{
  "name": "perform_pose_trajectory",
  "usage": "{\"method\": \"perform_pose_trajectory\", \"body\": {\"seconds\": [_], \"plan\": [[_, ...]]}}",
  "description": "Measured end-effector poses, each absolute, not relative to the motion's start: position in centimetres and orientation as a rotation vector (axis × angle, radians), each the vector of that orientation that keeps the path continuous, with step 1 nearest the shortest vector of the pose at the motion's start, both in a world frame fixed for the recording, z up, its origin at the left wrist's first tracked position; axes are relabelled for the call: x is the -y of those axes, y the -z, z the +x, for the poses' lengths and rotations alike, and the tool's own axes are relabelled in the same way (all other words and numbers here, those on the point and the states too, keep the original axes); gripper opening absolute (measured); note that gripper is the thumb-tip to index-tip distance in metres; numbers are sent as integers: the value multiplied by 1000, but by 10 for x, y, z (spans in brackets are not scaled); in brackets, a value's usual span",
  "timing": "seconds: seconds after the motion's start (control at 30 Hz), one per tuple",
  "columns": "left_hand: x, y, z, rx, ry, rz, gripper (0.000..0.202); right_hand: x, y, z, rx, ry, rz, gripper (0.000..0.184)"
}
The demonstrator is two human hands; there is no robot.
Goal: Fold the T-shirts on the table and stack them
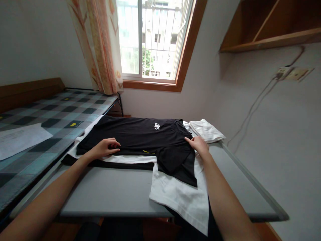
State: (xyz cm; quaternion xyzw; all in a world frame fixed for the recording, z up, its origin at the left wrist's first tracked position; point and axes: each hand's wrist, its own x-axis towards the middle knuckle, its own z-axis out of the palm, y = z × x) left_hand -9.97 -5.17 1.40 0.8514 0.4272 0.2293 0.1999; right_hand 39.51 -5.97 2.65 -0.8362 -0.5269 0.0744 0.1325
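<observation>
A black T-shirt (130, 134) with white lettering on its chest lies flat on the grey table, its collar toward the right. Under it is a white T-shirt (178, 194), whose sleeve hangs over the table's front edge. Another black garment (125, 164) shows as a strip beneath the white one. My left hand (106, 148) rests over the black T-shirt's near side, fingers loosely curled, with a gap between thumb and fingers. At the shoulder near the collar, my right hand (199, 144) pinches the black T-shirt's fabric between thumb and finger.
A folded white cloth (207, 130) sits at the table's back right corner. To the left stands a bed with a checked mattress (57, 113) and a paper sheet (23, 137) on it. Cables (253, 107) run down the right wall below a wooden shelf (271, 42).
</observation>
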Motion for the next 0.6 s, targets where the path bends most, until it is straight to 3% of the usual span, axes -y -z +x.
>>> {"method": "perform_pose_trajectory", "body": {"seconds": [0.17,0.3,0.43,0.6], "plan": [[44,-18,-120,-1671,-825,2377,41,52,-22,397,1538,-305,-2235,20],[35,-15,-144,-2000,-884,2270,42,47,-16,394,1385,-302,-1954,22],[36,-13,-140,-1697,-832,2303,43,47,-11,391,1412,-328,-1878,34],[48,-16,-115,-1273,-690,2346,39,54,-16,395,1708,-417,-1901,29]]}}
